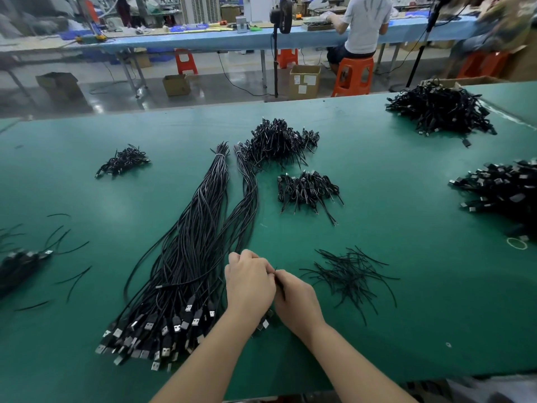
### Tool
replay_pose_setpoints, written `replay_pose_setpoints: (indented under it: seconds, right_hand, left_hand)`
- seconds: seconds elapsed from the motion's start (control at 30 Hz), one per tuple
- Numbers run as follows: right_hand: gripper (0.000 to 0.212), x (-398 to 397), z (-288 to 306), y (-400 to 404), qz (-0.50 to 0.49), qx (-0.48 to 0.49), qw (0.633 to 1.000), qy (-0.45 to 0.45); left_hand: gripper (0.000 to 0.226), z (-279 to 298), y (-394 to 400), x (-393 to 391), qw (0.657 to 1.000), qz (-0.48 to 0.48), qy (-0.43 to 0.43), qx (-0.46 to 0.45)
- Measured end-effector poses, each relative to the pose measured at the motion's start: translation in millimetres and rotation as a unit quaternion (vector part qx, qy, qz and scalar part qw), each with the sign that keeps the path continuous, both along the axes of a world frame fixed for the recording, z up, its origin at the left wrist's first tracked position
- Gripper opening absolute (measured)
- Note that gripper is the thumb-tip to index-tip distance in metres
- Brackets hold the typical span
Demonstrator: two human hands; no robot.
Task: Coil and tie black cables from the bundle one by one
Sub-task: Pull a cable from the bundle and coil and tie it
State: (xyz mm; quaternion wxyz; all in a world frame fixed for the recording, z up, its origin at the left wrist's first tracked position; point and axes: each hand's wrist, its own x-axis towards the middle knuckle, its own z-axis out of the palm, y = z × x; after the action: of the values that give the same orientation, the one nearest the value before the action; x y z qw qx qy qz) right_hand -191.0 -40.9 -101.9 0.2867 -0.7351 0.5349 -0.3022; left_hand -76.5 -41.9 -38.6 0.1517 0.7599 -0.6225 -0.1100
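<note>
Your left hand point(249, 282) and right hand point(296, 298) meeting, both pinching thin black tie point(279, 282) beside cable bundle point(189, 257) on green table point(406, 301).

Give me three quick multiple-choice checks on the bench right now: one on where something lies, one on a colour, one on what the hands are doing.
1. The loose twist ties lie where, relative to the hands?
A. right
B. left
C. beyond the bundle

2. The table surface is:
A. grey
B. green
C. white

3. The hands are:
A. flat on the table
B. apart, idle
C. together, working something small

Answers: 1 A, the ties lie right of the right hand. 2 B, green mat. 3 C, the left hand meets the right, a thin black strand between them.
</note>
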Motion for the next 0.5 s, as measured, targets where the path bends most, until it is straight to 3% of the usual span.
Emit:
replay_pose_setpoints:
  seconds: [0.23,0.37,0.43,0.5]
  right_hand:
    - [0.024,-1,1,-1,-0.02,0.039,0.999,-0.004]
    - [0.009,-2,2,-3,-0.018,0.074,0.997,-0.015]
    - [0.01,-4,10,-5,-0.001,0.124,0.99,-0.072]
    - [0.026,-9,21,-8,0.01,0.211,0.953,-0.219]
  left_hand:
    - [0.016,-3,3,-14,0.999,0.024,0.04,-0.005]
    - [0.016,-10,7,-16,0.998,0.019,0.057,-0.034]
    - [0.015,-10,7,-14,0.995,0.008,0.076,-0.062]
    - [0.013,-6,6,-10,0.99,-0.017,0.107,-0.095]
